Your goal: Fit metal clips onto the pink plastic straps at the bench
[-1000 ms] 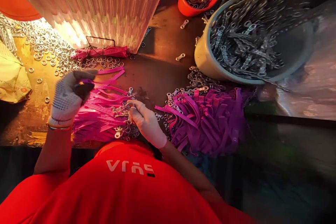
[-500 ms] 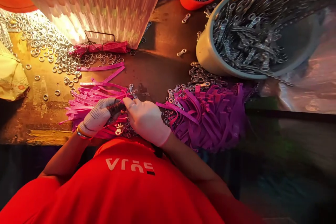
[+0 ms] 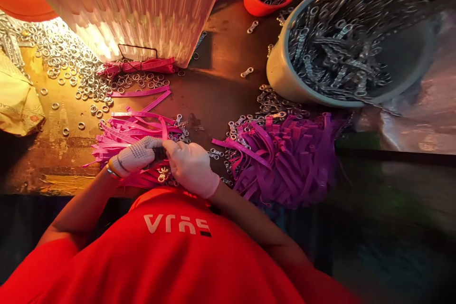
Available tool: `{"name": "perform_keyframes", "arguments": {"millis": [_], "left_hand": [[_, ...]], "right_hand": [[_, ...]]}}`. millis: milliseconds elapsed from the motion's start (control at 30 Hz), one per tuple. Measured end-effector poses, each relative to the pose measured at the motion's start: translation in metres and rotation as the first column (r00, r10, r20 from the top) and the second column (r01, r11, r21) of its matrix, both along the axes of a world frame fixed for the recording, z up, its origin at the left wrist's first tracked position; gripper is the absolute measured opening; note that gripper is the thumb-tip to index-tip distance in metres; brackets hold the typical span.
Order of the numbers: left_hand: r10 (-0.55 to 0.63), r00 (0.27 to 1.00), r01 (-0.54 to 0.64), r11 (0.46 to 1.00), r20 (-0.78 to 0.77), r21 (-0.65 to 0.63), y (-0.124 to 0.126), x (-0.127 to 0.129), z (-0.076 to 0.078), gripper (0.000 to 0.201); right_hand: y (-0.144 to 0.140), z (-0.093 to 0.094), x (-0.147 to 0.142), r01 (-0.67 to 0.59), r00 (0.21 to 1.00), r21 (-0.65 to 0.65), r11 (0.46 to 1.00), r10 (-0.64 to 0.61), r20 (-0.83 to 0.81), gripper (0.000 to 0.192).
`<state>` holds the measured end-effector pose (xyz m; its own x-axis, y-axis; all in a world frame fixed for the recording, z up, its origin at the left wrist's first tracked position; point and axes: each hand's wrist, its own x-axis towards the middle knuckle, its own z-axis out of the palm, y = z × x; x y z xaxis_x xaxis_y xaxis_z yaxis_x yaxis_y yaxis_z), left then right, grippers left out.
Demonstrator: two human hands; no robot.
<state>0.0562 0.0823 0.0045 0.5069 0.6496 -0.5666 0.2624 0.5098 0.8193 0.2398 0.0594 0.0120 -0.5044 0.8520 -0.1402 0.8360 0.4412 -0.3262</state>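
Left hand in a dotted knit glove and right hand in a pale glove met at lower centre, fingers pinched shut on a thin pink plastic strap. Pink strap pile with metal rings lay beneath. Large purple strap heap at right and grey tub of metal clasps looked untouched, so plenty left.

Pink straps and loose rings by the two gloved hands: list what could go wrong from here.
1. The left hand and right hand meet over a tangled pile of pink straps; pulling one strap may drag others off the table edge.
2. Small metal rings lie under the hands near that edge and could be swept off.
3. The grey tub is heaped with metal clasps; some might spill.
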Motion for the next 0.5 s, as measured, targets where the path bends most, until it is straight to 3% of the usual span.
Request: {"name": "perform_keyframes", "arguments": {"millis": [100, 200, 300, 400, 500], "left_hand": [[0.096, 0.985, -0.065, 0.976, 0.144, -0.208, -0.003, 0.004, -0.005, 0.02], [0.192, 0.966, -0.143, 0.954, 0.172, -0.262, -0.008, 0.008, 0.001, 0.03], [0.252, 0.956, -0.21, 0.946, 0.152, -0.248, -0.014, 0.009, 0.01, 0.033], [0.228, 0.967, -0.2, 0.957, 0.118, -0.208, -0.02, 0.007, 0.013, 0.031], [0.15, 0.988, -0.148, 0.988, 0.044, -0.035, -0.022, 0.006, 0.006, 0.018]], "right_hand": [[0.001, 0.005, 0.007, -0.031, 0.989, -0.038, 0.999, 0.025, -0.145, 0.035], [0.006, 0.01, 0.017, -0.003, 0.956, -0.081, 0.997, -0.021, -0.294, 0.038], [0.008, 0.013, 0.02, 0.032, 0.972, -0.104, 0.994, -0.056, -0.227, 0.035], [0.007, 0.013, 0.012, 0.026, 0.996, -0.078, 0.997, -0.032, -0.081, 0.033], [0.006, 0.008, 0.001, 0.035, 0.999, -0.034, 0.999, -0.034, 0.021, 0.035]]}}
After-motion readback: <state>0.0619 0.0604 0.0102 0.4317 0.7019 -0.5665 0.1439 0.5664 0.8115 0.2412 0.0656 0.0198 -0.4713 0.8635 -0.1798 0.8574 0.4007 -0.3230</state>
